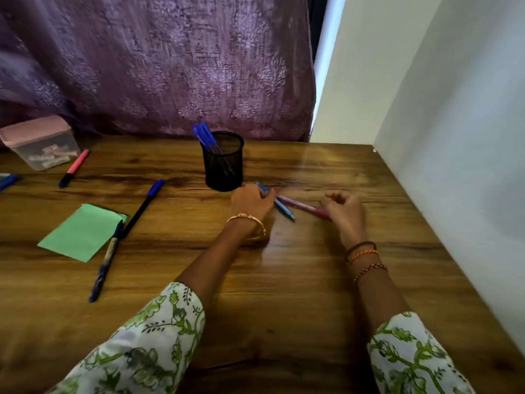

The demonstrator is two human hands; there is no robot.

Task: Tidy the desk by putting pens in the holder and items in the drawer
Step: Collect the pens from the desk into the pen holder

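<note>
A black mesh pen holder (224,163) stands mid-desk with two blue-capped pens (205,137) leaning in it. Just in front of it, my left hand (251,200) closes on a light blue pen (284,209) lying on the wood. My right hand (348,210) grips the near end of a pink pen (301,206) beside it. To the left lie a blue-capped black pen (142,207), a dark patterned pen (103,265), a pink highlighter (74,167) and a green notepad (79,231).
A clear plastic box with a pink lid (39,143) sits at the back left. More blue pens (7,180) poke in at the left edge. A purple curtain (156,64) hangs behind the desk; a white wall (454,137) bounds the right side.
</note>
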